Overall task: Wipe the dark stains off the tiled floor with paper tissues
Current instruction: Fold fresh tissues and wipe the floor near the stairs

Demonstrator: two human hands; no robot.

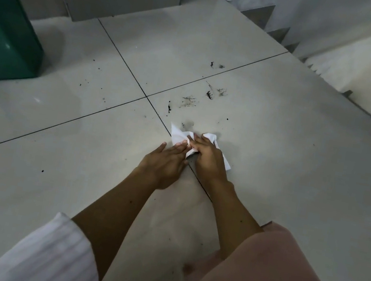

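paper tissue (181, 137) lying on tiled floor (278, 136) under both hands | left hand (166, 161) pressing flat, fingers straight | right hand (206, 155) pinching tissue | dark stains (209, 94) lying at 12 o'clock

Both arms extend forward and downward from the bottom edge of the view, converging toward the centre. The left forearm is bare below a white sleeve (50, 252) pushed up near the elbow. The left hand (164, 164) lies palm down, fingers straight and held together, thumb spread to the side. The right forearm is bare and emerges from behind a pink-clad knee (279, 278). The right hand (208, 157) sits just beside the left, knuckles raised, fingers bent downward; their tips appear to press down, though the exact curl is unclear.
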